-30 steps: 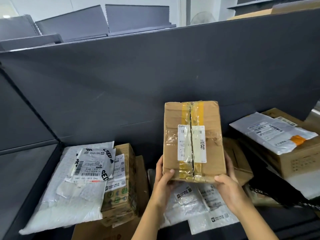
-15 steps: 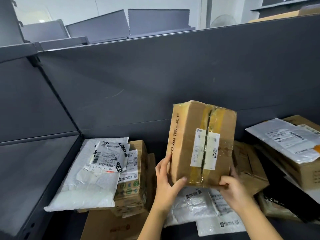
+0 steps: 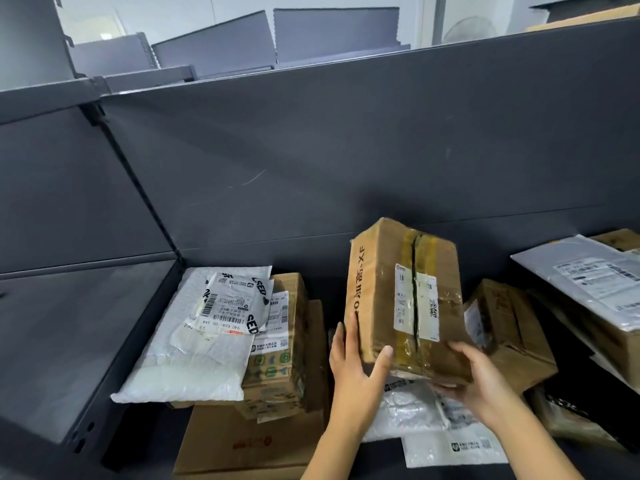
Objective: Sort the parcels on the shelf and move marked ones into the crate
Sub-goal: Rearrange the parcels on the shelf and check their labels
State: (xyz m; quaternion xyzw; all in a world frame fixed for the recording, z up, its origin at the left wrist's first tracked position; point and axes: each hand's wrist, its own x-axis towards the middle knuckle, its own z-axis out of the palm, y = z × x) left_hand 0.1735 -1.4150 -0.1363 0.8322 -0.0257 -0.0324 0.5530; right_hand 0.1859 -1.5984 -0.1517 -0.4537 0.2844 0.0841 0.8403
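A taped cardboard box [image 3: 388, 292] with a white shipping label and yellow tape down its seam is held upright above the shelf, turned so its printed left side shows. My left hand [image 3: 356, 368] grips its lower left corner, thumb on the front face. My right hand [image 3: 481, 382] holds the box's bottom right edge from below. Under it lie white plastic mailers [image 3: 440, 420]. No crate is in view.
A stack at left has white mailers [image 3: 194, 344] on a printed carton [image 3: 284, 341], with a flat brown box [image 3: 242, 441] in front. Behind my right hand stands another carton [image 3: 509, 327]. A grey mailer [image 3: 588, 275] lies on a box at far right. The dark shelf back panel [image 3: 346, 150] rises behind.
The box has been turned clockwise, so its printed left side now faces me, and it tilts right. My left thumb moved onto its front face. The view shifted, showing more of the left shelf.
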